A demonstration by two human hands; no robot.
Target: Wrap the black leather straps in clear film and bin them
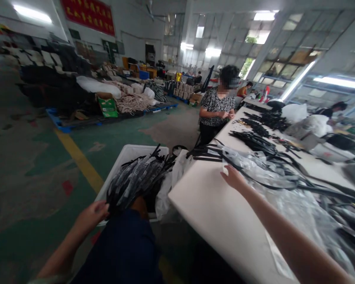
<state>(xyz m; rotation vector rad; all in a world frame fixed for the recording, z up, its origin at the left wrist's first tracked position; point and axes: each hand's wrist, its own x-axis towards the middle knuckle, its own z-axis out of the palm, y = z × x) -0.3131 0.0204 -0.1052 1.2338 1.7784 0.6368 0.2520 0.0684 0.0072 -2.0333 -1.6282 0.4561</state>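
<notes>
My left hand (pixel 95 213) is closed, its fingertips at the lower left end of a heap of black straps (pixel 136 179). What is between the fingers, if anything, is too blurred to name. The straps lie in a white plastic crate (pixel 115 157) on the floor, some wrapped in pale film. Over the table, my right hand (pixel 233 178) pinches the near edge of a clear plastic bag (pixel 263 165). More black straps (pixel 207 154) stick out from beside that bag, across the white table (pixel 213 185).
A co-worker (pixel 217 106) stands at the table's far left side, hands together. Black strap bundles (pixel 251 140) and white bags (pixel 296 114) cover the table further back. Blue pallets (pixel 62 126) with piled goods stand on the green floor. My knee is against the crate.
</notes>
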